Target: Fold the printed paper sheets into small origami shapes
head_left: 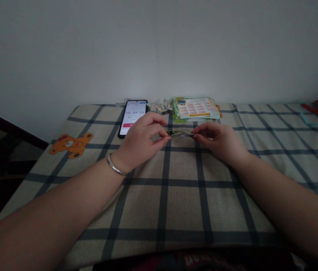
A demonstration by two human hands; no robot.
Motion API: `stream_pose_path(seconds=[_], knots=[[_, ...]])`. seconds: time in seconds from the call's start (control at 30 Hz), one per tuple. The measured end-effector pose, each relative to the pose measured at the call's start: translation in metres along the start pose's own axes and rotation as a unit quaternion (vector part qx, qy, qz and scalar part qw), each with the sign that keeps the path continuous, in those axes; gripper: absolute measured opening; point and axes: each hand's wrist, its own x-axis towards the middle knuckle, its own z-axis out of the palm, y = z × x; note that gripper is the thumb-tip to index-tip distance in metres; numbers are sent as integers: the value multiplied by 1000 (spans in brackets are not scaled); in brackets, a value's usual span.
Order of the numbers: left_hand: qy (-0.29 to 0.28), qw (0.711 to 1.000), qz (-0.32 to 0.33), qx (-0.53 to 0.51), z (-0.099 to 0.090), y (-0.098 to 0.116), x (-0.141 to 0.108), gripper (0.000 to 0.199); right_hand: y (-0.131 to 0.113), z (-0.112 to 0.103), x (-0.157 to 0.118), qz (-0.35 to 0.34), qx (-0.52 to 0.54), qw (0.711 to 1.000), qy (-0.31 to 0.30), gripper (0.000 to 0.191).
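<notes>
At the left is the phone (pixel 134 116), with lit screen. The left hand (pixel 144 137) is near it, and its fingers pinch one end of a thin folded paper (pixel 180 133). Behind the paper lies a stack of printed sheets (pixel 194 109). The right hand (pixel 218 141) pinches the other end.

From here I see open cloth (pixel 183 207) across the near middle, passable left to right. At the far side, the phone (pixel 133 118), crumpled paper (pixel 160 107) and card stack (pixel 194 109) block the way to the wall (pixel 159 49).
</notes>
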Motion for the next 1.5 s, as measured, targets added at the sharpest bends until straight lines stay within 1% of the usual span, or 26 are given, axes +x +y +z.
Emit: stream_pose_path(seconds=[0.27,0.4,0.53,0.63,0.73,0.83,0.97,1.13,1.27,1.3,1.4,1.43,1.5], knots=[[-14,1000,18,-4,0,1,0,6,-8,-2,0,-47,-66,997,-6,4],[-16,1000,19,-6,0,2,0,6,-10,-3,-1,-56,-74,996,-14,3],[6,1000,3,-14,0,3,0,8,-8,-2,-2,-29,-37,999,-12,9],[4,999,-19,-28,0,5,1,11,-8,-3,-2,5,28,999,-36,17],[2,998,-42,-50,1,5,2,12,-9,-3,-1,6,77,996,-53,17],[6,997,-56,-60,3,6,1,10,-9,-1,-1,-6,56,998,-32,15],[9,996,-67,-61,4,7,0,9,-8,2,-1,-16,17,1000,-13,4],[18,996,-69,-45,6,7,-2,10,-7,4,-1,-18,21,1000,-2,8],[23,995,-76,-52,6,9,-2,7,-10,4,-2,-22,-5,1000,21,5],[27,994,-80,-63,6,11,-2,9,-11,4,-2,-27,-13,999,25,5],[37,990,-100,-91,6,15,-1,27,-13,4,-3,-44,-32,998,33,3],[34,989,-108,-94,6,16,0,29,-14,4,-3,-47,-36,998,34,3],[11,989,-117,-87,7,15,0,22,-14,5,-4,-52,-43,997,36,3]])
